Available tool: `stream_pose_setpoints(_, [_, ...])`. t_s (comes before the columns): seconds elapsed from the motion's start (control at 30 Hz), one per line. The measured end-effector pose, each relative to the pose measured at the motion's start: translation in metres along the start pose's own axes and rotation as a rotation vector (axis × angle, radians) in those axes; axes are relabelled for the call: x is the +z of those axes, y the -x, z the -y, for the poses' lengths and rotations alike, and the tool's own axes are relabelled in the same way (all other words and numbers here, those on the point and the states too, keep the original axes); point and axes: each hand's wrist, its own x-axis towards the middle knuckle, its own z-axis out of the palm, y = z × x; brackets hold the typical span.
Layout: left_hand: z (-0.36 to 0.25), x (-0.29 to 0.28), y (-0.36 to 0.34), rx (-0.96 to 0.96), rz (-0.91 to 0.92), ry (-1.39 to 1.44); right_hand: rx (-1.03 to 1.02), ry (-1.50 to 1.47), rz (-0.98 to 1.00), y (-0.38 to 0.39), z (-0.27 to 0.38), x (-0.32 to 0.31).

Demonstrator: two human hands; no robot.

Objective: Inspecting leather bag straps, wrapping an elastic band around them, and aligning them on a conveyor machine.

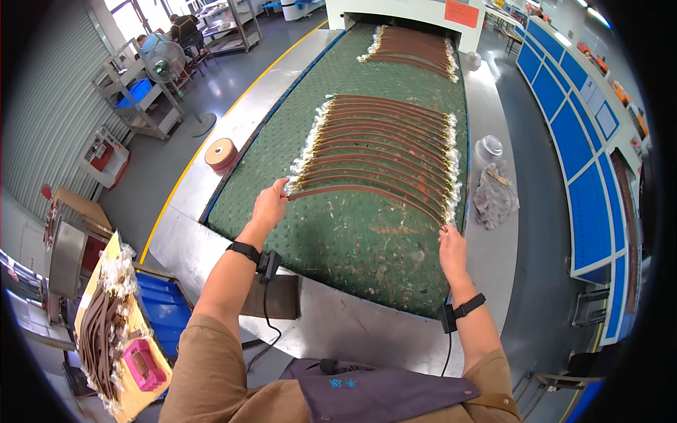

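A brown strap [360, 187] stretches between my two hands, bowed upward in the middle, low over the green conveyor belt [338, 247]. My left hand [268, 203] pinches its left end, and my right hand [453, 250] grips its right end. Just beyond lies a row of several similar brown straps [384, 137], side by side across the belt. Clear plastic wrap [310, 144] and gold-coloured metal bits cover their ends. Farther along, a second group of straps [412, 46] lies near the opening of a white machine [402, 13].
A tape roll [221, 153] stands on the left metal ledge. On the right ledge are a clear round container [488, 149] and a crumpled plastic bag [496, 197]. At lower left, a yellow board [151, 321] carries more straps [102, 338] and a pink box [144, 366].
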Motion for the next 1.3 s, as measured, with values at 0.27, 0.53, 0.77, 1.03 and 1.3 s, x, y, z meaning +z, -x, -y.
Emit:
stream_pose_setpoints(0.27, [0.015,0.022,-0.028,-0.026,0.036,0.021,0.067,0.006,0.031,-0.002,-0.003,0.028])
stream_pose_setpoints(0.53, [0.026,0.038,-0.042,0.016,0.010,0.022,0.041,0.044,-0.014,-0.002,-0.012,0.032])
stream_pose_setpoints(0.77, [0.049,0.054,-0.046,0.057,-0.065,0.029,-0.131,0.348,-0.141,-0.008,-0.010,0.029])
stream_pose_setpoints(1.03, [0.049,0.060,-0.041,0.073,-0.060,-0.119,-0.088,0.562,-0.126,-0.010,-0.002,0.022])
stream_pose_setpoints(1.3, [0.038,0.063,-0.039,0.256,-0.116,-0.389,-0.067,0.592,-0.086,-0.014,-0.014,0.020])
